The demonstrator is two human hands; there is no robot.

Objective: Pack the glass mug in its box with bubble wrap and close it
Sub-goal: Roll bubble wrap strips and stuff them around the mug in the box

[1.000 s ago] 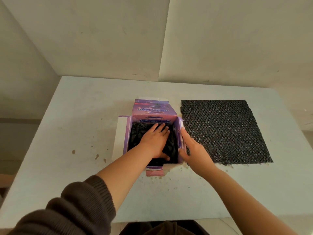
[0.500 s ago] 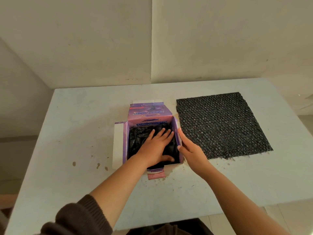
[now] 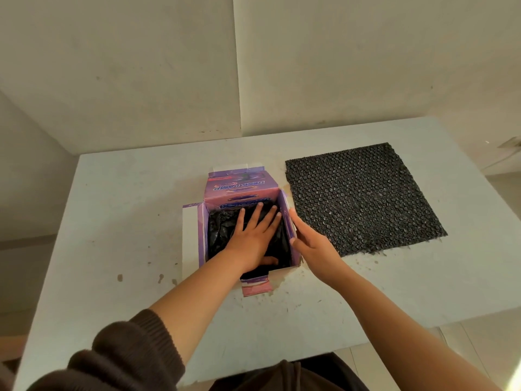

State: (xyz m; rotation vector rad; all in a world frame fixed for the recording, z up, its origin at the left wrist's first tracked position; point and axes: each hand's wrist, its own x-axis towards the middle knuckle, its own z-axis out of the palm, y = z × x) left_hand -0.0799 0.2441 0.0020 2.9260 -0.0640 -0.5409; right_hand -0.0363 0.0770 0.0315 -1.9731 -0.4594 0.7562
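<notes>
A purple cardboard box (image 3: pixel 239 190) stands open in the middle of the white table (image 3: pixel 127 221), its flaps spread outward. Black bubble wrap (image 3: pixel 218 231) fills the inside; the glass mug is hidden under it. My left hand (image 3: pixel 253 238) lies flat inside the box with fingers spread, pressing down on the wrap. My right hand (image 3: pixel 310 241) rests with straight fingers against the outside of the box's right wall. A second flat sheet of black bubble wrap (image 3: pixel 363 198) lies on the table just right of the box.
The table meets a bare wall (image 3: pixel 253 66) at the back. Small brown stains (image 3: pixel 119 277) mark the table left of the box. The near edge of the table is close to my body.
My head view has shifted a little. Both hands stay in place, the left still pressing on the wrap inside the box, the right against the box's side.
</notes>
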